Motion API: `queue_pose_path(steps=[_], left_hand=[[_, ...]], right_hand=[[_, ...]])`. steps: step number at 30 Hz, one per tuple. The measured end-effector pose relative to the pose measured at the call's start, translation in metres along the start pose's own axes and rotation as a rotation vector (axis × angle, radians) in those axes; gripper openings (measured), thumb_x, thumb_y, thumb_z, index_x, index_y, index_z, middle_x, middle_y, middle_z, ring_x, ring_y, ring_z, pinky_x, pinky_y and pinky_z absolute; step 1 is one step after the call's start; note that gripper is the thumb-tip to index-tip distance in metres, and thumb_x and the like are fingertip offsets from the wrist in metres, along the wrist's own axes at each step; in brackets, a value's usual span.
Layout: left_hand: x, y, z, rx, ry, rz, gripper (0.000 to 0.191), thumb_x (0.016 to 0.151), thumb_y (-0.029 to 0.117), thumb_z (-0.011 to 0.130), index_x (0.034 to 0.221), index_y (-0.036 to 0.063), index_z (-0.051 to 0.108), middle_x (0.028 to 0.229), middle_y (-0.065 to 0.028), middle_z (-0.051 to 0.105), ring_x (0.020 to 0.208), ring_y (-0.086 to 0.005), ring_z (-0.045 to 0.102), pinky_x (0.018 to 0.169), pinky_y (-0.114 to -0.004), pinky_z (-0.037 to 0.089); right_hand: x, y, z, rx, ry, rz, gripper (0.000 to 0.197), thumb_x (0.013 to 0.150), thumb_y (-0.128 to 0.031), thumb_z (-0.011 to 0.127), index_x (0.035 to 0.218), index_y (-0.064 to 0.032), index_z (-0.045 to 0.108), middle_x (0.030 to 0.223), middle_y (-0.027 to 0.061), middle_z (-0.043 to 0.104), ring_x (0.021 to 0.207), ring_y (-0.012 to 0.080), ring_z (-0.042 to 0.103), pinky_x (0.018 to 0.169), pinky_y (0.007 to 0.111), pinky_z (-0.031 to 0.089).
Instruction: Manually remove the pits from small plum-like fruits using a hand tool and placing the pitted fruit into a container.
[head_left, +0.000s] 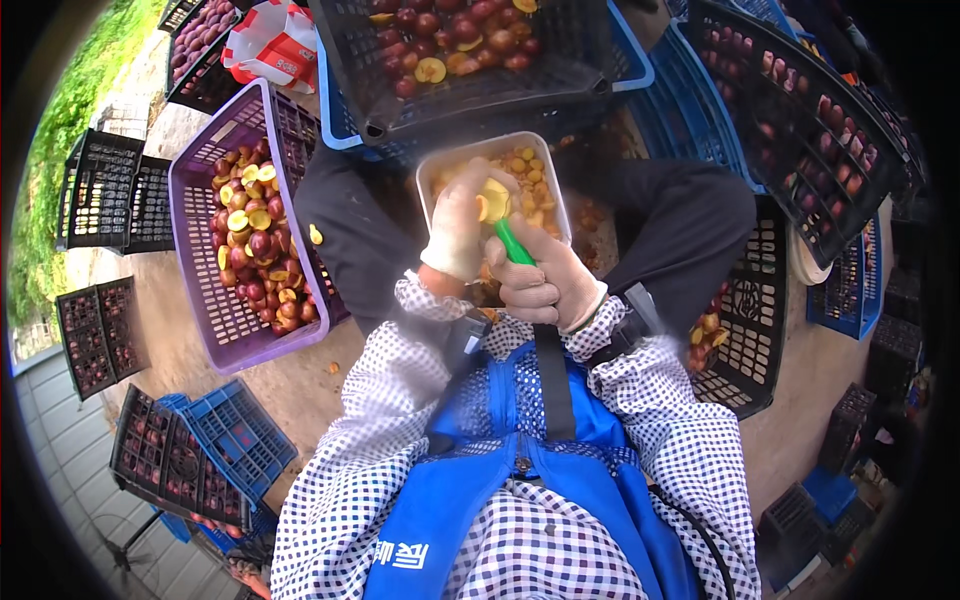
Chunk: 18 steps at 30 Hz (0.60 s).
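Note:
My left hand (459, 217), in a pale knit glove, grips a cut plum (494, 199) with its yellow flesh facing up. In my right hand (541, 281), gloved too, is a small tool with a green handle (514, 243). Its working end is against the fruit and cannot be made out. Both hands are over a white plastic tub (561, 210) between my legs. Inside it lie yellow fruit pieces (529, 169), some round and some flat.
Directly ahead, a black crate (480, 112) of red plums rests over a blue crate (634, 67). A purple basket (196, 225) of whole and cut plums stands at left. Another black crate (757, 300) is at right. Stacked crates (795, 127) rise at far right.

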<state>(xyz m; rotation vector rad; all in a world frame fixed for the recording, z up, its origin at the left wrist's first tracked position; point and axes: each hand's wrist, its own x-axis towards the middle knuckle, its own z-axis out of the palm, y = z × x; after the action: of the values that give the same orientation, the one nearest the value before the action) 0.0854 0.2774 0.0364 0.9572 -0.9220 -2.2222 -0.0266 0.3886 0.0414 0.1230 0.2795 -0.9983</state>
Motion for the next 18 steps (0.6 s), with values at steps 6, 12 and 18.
queue_pose_path(steps=[6, 12, 18], left_hand=[[0.005, 0.016, -0.018, 0.473, 0.109, 0.218, 0.026, 0.103, 0.025, 0.061, 0.108, 0.0001, 0.069, 0.096, -0.0057, 0.068, 0.085, -0.0137, 0.065, 0.073, -0.025, 0.052], [-0.044, 0.124, -0.085, 1.669, 0.816, 0.739, 0.034, 0.091, 0.006, 0.072, 0.125, 0.0008, 0.066, 0.115, -0.0114, 0.07, 0.103, -0.0222, 0.068, 0.09, -0.031, 0.053], [0.066, 0.153, -0.042, 1.308, 0.384, 0.668, 0.036, 0.086, 0.009, 0.075, 0.121, 0.0026, 0.068, 0.1, -0.0138, 0.071, 0.086, -0.0252, 0.07, 0.079, -0.036, 0.055]], right_hand=[[0.011, -0.012, -0.016, -0.823, 0.365, -0.534, 0.038, 0.103, -0.043, 0.054, 0.096, -0.0073, 0.064, 0.068, 0.0018, 0.058, 0.049, 0.0139, 0.053, 0.041, 0.029, 0.039], [-0.004, -0.007, -0.022, -1.415, 0.908, -0.669, 0.016, 0.097, -0.019, 0.064, 0.097, -0.0026, 0.066, 0.073, 0.0172, 0.063, 0.065, 0.031, 0.067, 0.059, 0.039, 0.048], [0.011, 0.001, -0.04, -1.614, 0.758, -0.768, 0.019, 0.094, -0.02, 0.069, 0.1, -0.0019, 0.067, 0.081, 0.0211, 0.068, 0.081, 0.0384, 0.071, 0.068, 0.042, 0.054]])
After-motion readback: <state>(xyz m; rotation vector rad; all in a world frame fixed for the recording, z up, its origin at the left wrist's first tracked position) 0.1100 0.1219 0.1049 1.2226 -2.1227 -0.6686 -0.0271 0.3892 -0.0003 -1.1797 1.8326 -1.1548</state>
